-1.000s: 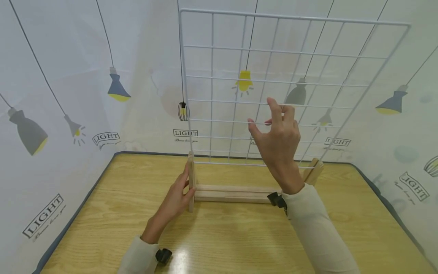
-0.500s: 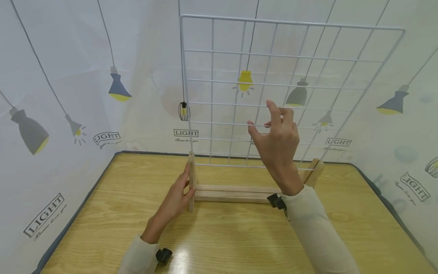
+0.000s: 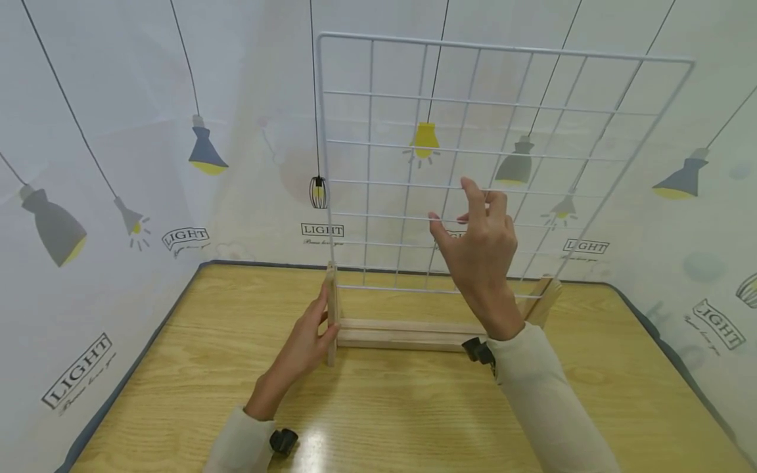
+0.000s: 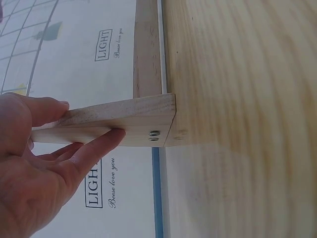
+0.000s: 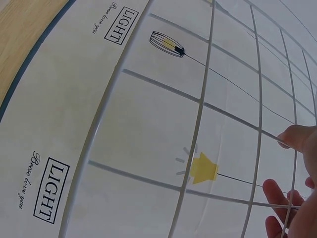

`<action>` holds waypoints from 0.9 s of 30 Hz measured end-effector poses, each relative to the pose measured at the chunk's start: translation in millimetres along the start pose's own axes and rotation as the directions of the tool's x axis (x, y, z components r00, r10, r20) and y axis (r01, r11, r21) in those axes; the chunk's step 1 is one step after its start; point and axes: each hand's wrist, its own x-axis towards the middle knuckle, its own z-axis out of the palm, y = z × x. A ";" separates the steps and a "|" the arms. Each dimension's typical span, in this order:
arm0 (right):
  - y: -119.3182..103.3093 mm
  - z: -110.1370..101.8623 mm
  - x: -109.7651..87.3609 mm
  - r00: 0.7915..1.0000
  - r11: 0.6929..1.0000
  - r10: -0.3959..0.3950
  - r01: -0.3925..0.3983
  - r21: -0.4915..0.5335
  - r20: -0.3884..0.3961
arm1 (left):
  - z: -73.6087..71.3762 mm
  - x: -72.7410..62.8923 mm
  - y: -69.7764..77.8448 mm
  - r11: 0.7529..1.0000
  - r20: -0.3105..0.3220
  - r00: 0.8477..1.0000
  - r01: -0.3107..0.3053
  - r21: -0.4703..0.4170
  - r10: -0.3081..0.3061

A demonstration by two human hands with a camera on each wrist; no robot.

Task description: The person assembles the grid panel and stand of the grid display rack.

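A white wire grid panel (image 3: 408, 151) stands slanted over a wooden stand (image 3: 408, 340) on the table. Its lower side reaches down between the stand's two upright end pieces. My right hand (image 3: 483, 246) holds the grid near its lower middle, fingers curled through the wires and thumb (image 5: 292, 136) at one wire. On the left, my left hand (image 3: 303, 341) grips the stand's left end piece (image 4: 114, 119) between thumb and fingers. Two screw heads (image 4: 154, 135) show near the foot of that piece. The right end piece (image 3: 543, 299) is partly behind my right forearm.
A wood-grain table (image 3: 402, 414) lies below, bounded by a dark blue edge (image 3: 142, 348). White sheeting printed with lamps (image 3: 254, 131) rises close behind the grid and along both sides.
The top edge of the grid has come down a little, and its upper right corner has shifted left. My right hand has sunk slightly with it. My left hand stays on the stand.
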 end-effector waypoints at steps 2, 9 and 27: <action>0.4 0.4 -0.6 1.000 1.000 -0.001 0.001 0.000 0.000 | 0.0 -0.1 -0.3 1.000 0.000 1.000 0.003 -0.002 -0.003; 0.1 3.0 -2.3 1.000 1.000 -0.003 0.003 0.006 0.000 | -1.3 -0.2 -0.3 0.999 -0.003 1.000 0.025 -0.023 -0.025; 2.6 5.2 -10.7 1.000 1.000 0.000 0.000 -0.003 0.012 | 1.2 -0.8 -2.9 0.998 -0.019 0.998 -0.055 0.023 0.055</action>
